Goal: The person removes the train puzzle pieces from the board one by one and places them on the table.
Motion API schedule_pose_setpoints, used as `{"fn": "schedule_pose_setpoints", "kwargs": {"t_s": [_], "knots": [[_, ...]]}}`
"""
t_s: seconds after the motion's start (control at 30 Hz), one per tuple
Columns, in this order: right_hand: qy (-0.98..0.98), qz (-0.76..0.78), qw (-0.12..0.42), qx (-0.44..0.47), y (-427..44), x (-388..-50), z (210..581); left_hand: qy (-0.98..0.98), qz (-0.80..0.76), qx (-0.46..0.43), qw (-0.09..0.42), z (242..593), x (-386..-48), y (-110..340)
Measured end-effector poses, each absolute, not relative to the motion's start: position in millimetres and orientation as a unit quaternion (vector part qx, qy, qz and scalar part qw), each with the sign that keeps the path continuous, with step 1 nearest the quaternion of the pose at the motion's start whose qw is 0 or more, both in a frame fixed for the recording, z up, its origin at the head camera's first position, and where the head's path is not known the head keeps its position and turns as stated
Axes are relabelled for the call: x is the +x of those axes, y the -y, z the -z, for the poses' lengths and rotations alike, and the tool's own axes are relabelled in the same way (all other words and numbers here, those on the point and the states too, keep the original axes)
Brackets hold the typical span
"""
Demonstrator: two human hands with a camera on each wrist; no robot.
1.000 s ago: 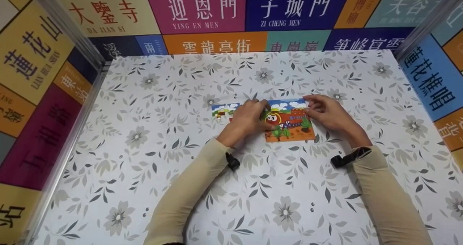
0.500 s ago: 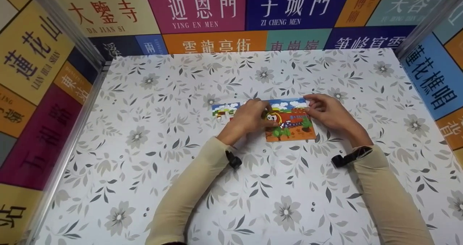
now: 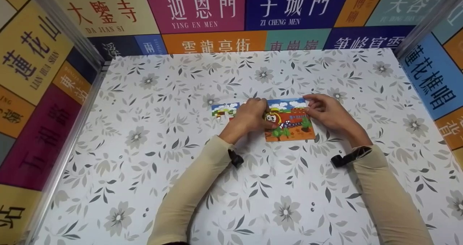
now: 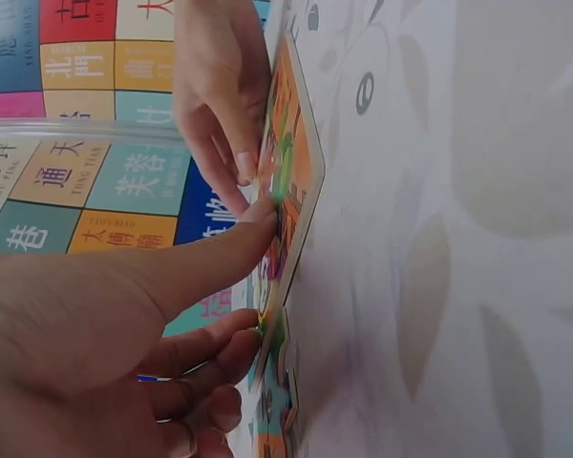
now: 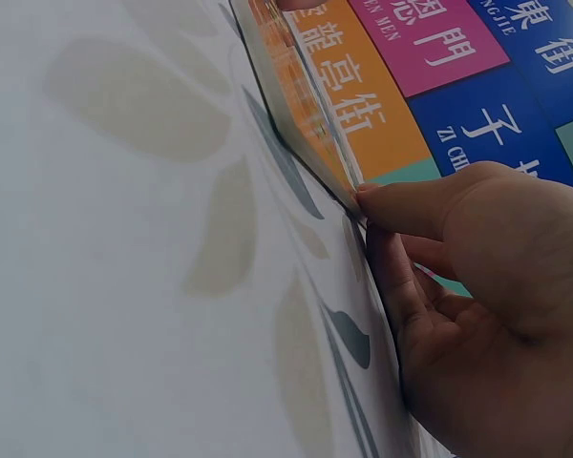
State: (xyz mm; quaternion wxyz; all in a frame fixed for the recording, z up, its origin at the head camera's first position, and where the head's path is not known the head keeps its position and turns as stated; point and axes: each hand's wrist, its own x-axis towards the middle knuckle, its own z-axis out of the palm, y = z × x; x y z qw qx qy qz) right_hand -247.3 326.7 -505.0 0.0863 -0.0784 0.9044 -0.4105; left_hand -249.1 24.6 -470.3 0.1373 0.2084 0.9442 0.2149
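A cardboard jigsaw puzzle with a cartoon train, blue sky and orange ground lies on the table in the head view. My left hand is over its left side, thumb on the picture and curled fingers at the piece there. In the left wrist view, knobbed jigsaw pieces lie beside those fingers. My right hand pinches the puzzle's far right corner between thumb and forefinger. To the left, a strip of cloud-and-sky pieces shows, partly hidden by my left hand. The seam under that hand is hidden.
A white tabletop with a grey flower and leaf print spreads all round. Colourful panels with Chinese lettering stand along the back and both sides. Black wrist cameras sit at the cuffs.
My left wrist has shifted very slightly to the right, and the left fingers have moved a little on the puzzle. The right hand keeps its place at the corner.
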Motion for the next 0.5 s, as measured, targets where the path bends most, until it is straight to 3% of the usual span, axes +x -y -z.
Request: {"fn": "schedule_pose_setpoints", "kwargs": {"t_s": [0.5], "knots": [[-0.900, 0.417, 0.082, -0.102, -327.7, -246.2, 506.2, -0.936, -0.241, 0.215, 0.142, 469.9, -249.1, -25.9]]}}
